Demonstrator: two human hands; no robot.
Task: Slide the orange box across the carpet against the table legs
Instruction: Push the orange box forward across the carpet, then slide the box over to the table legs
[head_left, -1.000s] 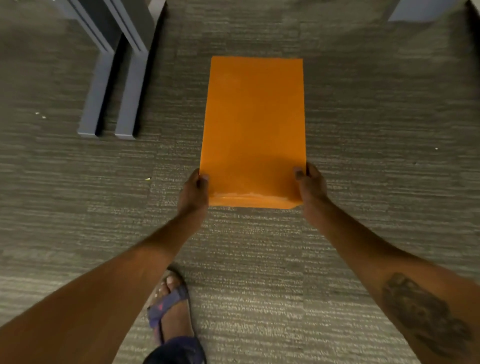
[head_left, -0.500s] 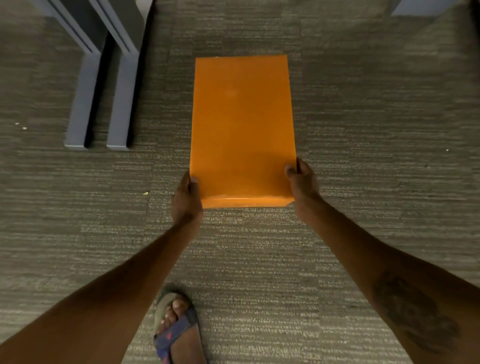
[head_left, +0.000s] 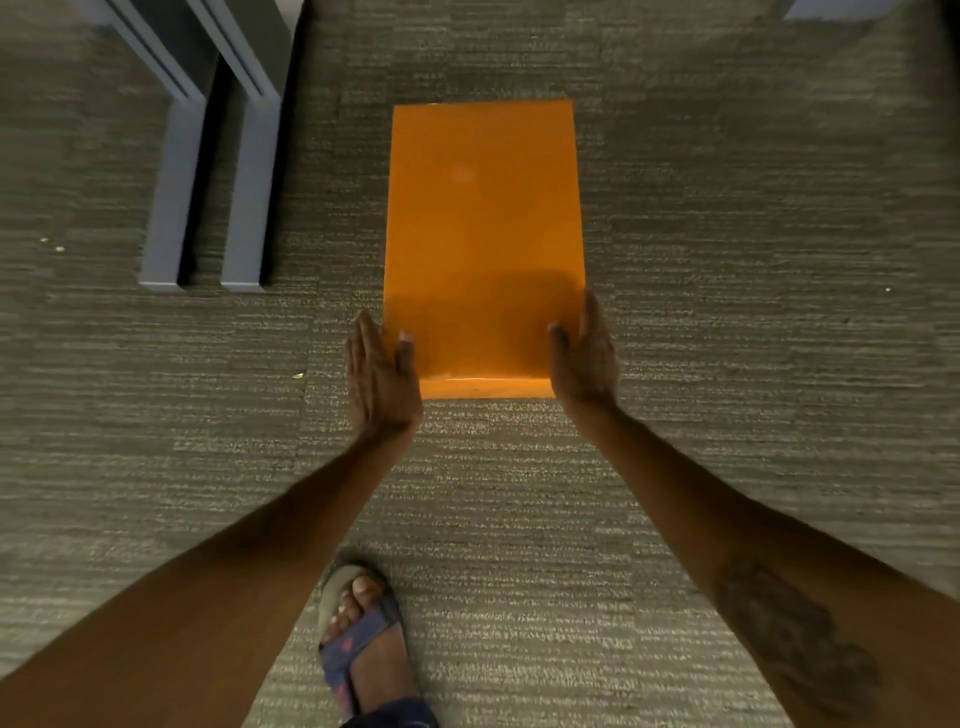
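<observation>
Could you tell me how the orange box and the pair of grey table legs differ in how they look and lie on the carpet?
The orange box is one broad, glossy slab; the grey table legs are two narrow matte bars. The box lies midway in view with the left hand and right hand flat at its near corners; the legs stand apart to its left, untouched. Both rest on the carpet, running away from the person.

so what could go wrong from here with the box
1. Both hands, left and right, lie flat with fingers extended along the near corners of the box, not a closed grip, so a push may skew it.
2. The table legs stand off to the box's left with carpet between, so a straight push would likely pass them.
3. The sandalled foot is right behind; a step could stumble.
</observation>
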